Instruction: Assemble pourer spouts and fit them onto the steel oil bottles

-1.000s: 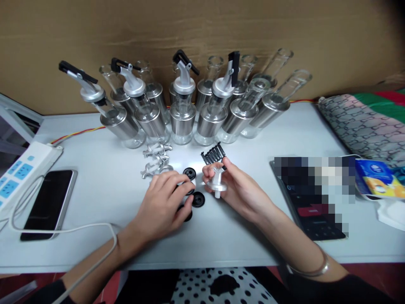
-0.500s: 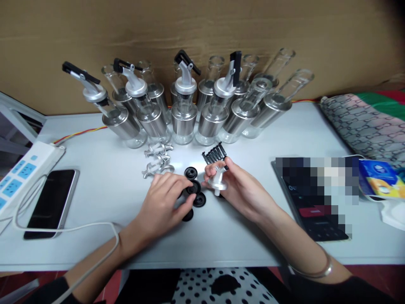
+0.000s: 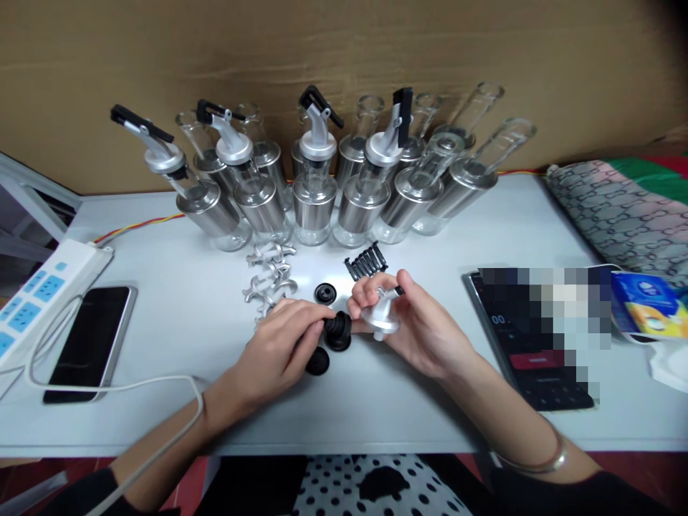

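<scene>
My left hand (image 3: 287, 344) pinches a ribbed black stopper (image 3: 338, 327), holding it tilted just above the table with its flange toward my right hand. My right hand (image 3: 413, 322) holds a silver pourer spout (image 3: 380, 314), its round collar down and a black piece at its upper end. Close by lie black stoppers, one behind (image 3: 325, 293) and another in front (image 3: 317, 360). Several loose silver spouts (image 3: 271, 276) rest beyond my left hand, partly covered by it. Behind my right hand a row of small black levers (image 3: 368, 261) lies on the table.
Glass bottles with metal sleeves (image 3: 314, 208) stand in rows at the back, some topped with pourers. At left are a phone (image 3: 89, 344), a power strip (image 3: 40, 301) and a white cable (image 3: 134, 389). To the right lie a tablet-like device (image 3: 516, 344) and a blue-yellow packet (image 3: 648, 301).
My left hand has lifted the black stopper and tipped it so its ribbed stem shows. My right hand has shifted slightly right with the silver spout.
</scene>
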Motion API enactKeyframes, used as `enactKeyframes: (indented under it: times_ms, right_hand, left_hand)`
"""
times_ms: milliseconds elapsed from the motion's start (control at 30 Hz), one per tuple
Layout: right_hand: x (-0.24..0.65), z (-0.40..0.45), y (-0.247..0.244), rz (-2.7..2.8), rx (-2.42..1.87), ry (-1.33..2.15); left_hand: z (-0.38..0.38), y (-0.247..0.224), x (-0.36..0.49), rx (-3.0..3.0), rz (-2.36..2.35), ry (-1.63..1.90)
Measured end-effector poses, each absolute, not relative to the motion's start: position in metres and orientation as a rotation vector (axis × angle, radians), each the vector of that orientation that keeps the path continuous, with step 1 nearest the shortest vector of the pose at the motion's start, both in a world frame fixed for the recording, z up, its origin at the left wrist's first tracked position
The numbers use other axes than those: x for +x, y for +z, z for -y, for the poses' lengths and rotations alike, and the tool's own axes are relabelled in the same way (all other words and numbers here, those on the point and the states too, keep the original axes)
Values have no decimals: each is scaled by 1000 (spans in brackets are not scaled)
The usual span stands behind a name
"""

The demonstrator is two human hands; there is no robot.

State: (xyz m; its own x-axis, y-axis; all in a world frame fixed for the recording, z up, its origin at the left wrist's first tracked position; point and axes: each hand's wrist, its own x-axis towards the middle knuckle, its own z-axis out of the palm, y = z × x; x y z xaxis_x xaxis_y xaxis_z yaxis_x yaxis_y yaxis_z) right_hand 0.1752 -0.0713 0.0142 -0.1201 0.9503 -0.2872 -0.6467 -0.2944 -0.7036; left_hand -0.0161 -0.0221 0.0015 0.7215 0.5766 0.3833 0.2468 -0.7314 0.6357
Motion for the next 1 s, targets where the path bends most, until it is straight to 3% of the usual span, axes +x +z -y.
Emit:
enactKeyframes:
  times_ms: [767,1000]
  right_hand:
    - [177,70,10,624,-1124,1318]
    - [174,67,2,447,-1056,1492]
  left_hand:
    - [25,-3,-14,2518,-437,787]
    - [26,-5,-15,2431,-595,834]
